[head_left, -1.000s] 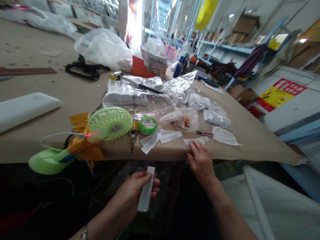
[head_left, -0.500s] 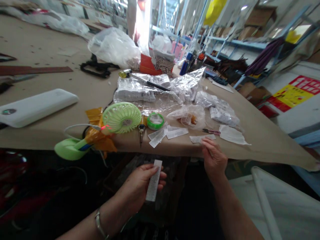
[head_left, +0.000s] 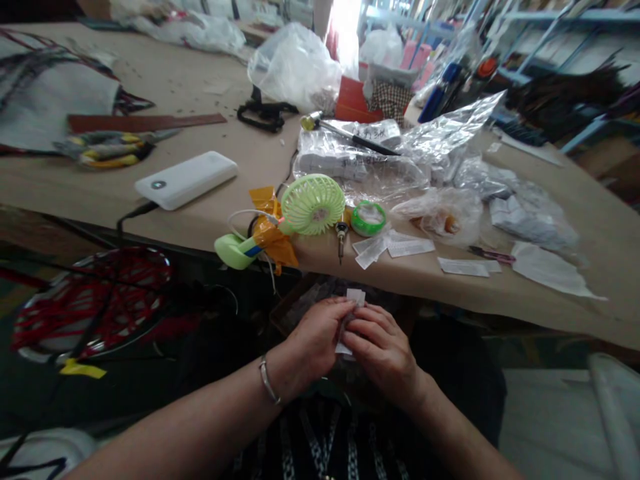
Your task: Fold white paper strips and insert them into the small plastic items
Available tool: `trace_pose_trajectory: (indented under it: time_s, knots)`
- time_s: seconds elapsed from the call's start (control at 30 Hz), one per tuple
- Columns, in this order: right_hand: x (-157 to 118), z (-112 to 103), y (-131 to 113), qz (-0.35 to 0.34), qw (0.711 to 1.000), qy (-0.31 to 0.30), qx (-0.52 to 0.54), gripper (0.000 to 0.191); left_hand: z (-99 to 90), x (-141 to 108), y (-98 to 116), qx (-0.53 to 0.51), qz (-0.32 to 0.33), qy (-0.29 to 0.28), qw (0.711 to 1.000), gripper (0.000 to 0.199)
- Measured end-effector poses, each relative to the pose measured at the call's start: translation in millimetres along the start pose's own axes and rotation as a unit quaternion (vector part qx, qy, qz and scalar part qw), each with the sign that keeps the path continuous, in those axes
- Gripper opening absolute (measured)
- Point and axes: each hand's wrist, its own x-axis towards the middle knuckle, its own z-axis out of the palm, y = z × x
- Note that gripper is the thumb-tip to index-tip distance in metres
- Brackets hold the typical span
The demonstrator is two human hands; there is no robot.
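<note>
Below the table's front edge, my left hand (head_left: 320, 337) pinches a white printed paper strip (head_left: 355, 296) between thumb and fingers. My right hand (head_left: 383, 347) closes on the same strip from the other side, its fingers curled over the lower part. The two hands touch or nearly touch. On the table edge above them lie more printed strips (head_left: 411, 245), with another pair of strips (head_left: 463, 267) farther right. A green round container (head_left: 369, 219) sits beside the fanned strips, and small pink-handled snips (head_left: 493, 255) lie to the right.
A green fan (head_left: 313, 205) taped at the table edge (head_left: 200, 233) stands near a pointed tool (head_left: 341, 241). A white power bank (head_left: 187, 180) lies left. Behind are clear plastic packets (head_left: 360, 170), a hammer (head_left: 350, 137) and a crumpled bag (head_left: 440, 217).
My right hand has come down from the strips at the table edge to meet my left hand and now grips the strip too. The view has swung left and downward.
</note>
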Motion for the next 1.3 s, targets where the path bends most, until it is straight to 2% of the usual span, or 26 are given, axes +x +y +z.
trace_pose_trajectory:
  time_s: [0.17,0.33,0.4,0.47,0.53,0.6,0.67,0.73,0.83,0.9,1.13,1.23,1.3]
  knots:
    - [2,-3,0,0.008,1.0,-0.018,-0.008,0.021,2.1,-3,1,-0.021,-0.017,-0.001,1.0,0.007]
    - [1,-5,-4,0.018,0.999,-0.017,0.036,0.026,2.1,-5,2,0.006,-0.022,-0.004,1.0,0.004]
    - [0,-7,-5,0.051,0.996,0.002,0.073,0.028,1.8,-6,3,0.017,-0.009,-0.001,1.0,0.005]
    - [-1,-9,-4,0.143,0.982,0.05,0.116,0.026,2.2,-7,4,0.032,-0.002,0.001,0.999,0.005]
    - [1,-10,-1,0.274,0.941,0.101,0.171,0.021,3.2,-8,4,0.062,-0.014,-0.004,0.998,0.007]
    - [4,-9,3,0.383,0.881,0.114,0.252,0.018,4.7,-9,4,0.097,-0.037,-0.022,0.994,0.011]
    - [8,-7,6,0.445,0.822,0.097,0.341,0.019,6.0,-10,3,0.124,-0.046,-0.041,0.99,0.013]
    - [12,-5,8,0.476,0.776,0.097,0.402,0.02,6.2,-12,1,0.139,-0.052,-0.062,0.987,0.014]
    - [15,-3,7,0.498,0.728,0.117,0.457,0.019,3.4,-13,1,0.153,-0.067,-0.108,0.98,0.016]
    - [15,-2,5,0.503,0.711,0.109,0.478,0.019,-0.7,-12,1,0.156,-0.082,-0.134,0.975,0.018]
    - [6,0,7,0.473,0.699,0.073,0.531,0.019,-11.5,-12,6,0.164,-0.104,-0.166,0.967,0.018]
    - [6,-4,11,0.428,0.684,0.013,0.591,0.038,-10.6,-17,8,0.155,-0.122,-0.214,0.957,0.018]
    - [8,-7,13,0.387,0.677,-0.033,0.625,0.041,-9.8,-20,8,0.159,-0.13,-0.239,0.949,0.018]
